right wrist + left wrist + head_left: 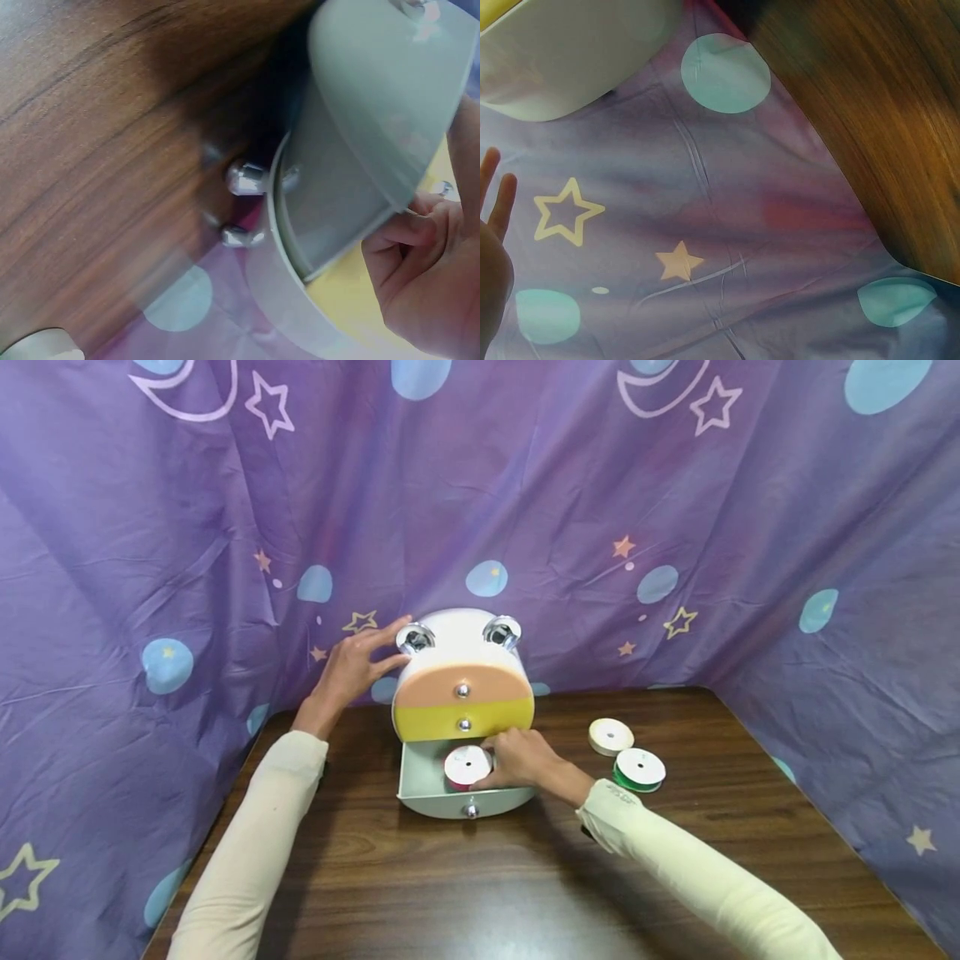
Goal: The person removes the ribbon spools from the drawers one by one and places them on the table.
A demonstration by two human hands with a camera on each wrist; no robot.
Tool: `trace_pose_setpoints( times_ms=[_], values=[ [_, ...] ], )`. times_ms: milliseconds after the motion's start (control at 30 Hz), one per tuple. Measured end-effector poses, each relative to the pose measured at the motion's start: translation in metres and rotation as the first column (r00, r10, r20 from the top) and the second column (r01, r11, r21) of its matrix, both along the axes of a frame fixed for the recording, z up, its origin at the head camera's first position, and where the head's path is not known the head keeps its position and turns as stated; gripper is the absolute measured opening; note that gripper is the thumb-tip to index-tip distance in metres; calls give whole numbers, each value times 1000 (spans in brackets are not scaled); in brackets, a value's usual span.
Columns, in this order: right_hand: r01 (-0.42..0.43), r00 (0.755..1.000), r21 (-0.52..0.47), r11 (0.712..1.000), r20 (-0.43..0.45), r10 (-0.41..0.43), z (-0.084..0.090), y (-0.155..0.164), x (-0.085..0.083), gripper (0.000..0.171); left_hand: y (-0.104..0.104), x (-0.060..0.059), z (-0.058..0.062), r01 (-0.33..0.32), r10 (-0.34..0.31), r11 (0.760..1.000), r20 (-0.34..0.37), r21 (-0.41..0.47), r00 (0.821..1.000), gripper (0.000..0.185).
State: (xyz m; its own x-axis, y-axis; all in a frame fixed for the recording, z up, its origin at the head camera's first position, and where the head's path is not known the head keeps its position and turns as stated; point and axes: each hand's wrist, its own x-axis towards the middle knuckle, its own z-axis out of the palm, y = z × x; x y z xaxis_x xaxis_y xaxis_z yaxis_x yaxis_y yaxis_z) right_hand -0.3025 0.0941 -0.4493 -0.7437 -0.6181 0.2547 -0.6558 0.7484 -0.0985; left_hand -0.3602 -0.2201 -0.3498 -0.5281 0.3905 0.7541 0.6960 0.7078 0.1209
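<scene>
A small rounded chest of drawers (463, 647) with two silver-rimmed eyes stands on the table, its pale green bottom drawer (427, 803) pulled out. Inside that drawer is a white-faced spool of red ribbon (467, 766). The fingers and thumb of my right hand (519, 758) grip its right side. In the right wrist view the right hand (424, 262) reaches over the drawer wall (337, 172), which hides the spool. With fingers extended, my left hand (351, 668) rests against the chest at its left eye (415, 639). Fingers (502, 206) of the left hand show in the left wrist view.
To the right of the chest lie a cream spool (611, 737) and a spool of green ribbon (639, 770), close together. The orange drawer (427, 687) and yellow drawer (423, 720) above are closed. A purple star-patterned cloth (555, 527) hangs around the wooden table (360, 877).
</scene>
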Motion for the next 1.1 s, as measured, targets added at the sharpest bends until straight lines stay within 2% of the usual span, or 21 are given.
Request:
trace_pose_setpoints(
  times_ms=[500, 1100],
  values=[
    [-39, 999, -64, 997, 21, 40, 29, 13, 19, 57, -1, -2, -3, 1, -1, 1000, 10, -2, 1000, 66],
    [50, 998, -58, 997, -34, -52, 37, 56, 25, 69, -1, -4, -3, -3, 3, 1000, 0, -4, 1000, 66]
  ],
)
